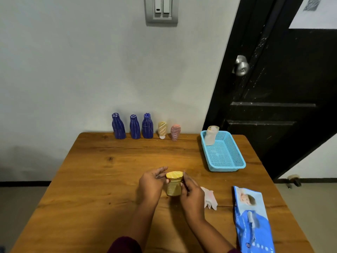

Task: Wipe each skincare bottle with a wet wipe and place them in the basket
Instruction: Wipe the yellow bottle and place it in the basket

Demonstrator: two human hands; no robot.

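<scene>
A yellow bottle (173, 183) stands upright at the table's middle front, between both hands. My left hand (151, 185) holds its left side, thumb near the top. My right hand (191, 194) grips its right side and also holds a crumpled pinkish wet wipe (209, 198) that trails out to the right. Three blue bottles (135, 126) stand in a row at the table's far edge, with a tan tube (162, 129) and a pink tube (175, 132) beside them. The blue mesh basket (229, 161) at the far right holds one pale bottle (211, 135).
A blue wet-wipe pack (252, 220) lies at the front right of the wooden table (102, 176). A black door (284, 88) with a metal knob stands behind the basket. A grey wall is behind the bottle row.
</scene>
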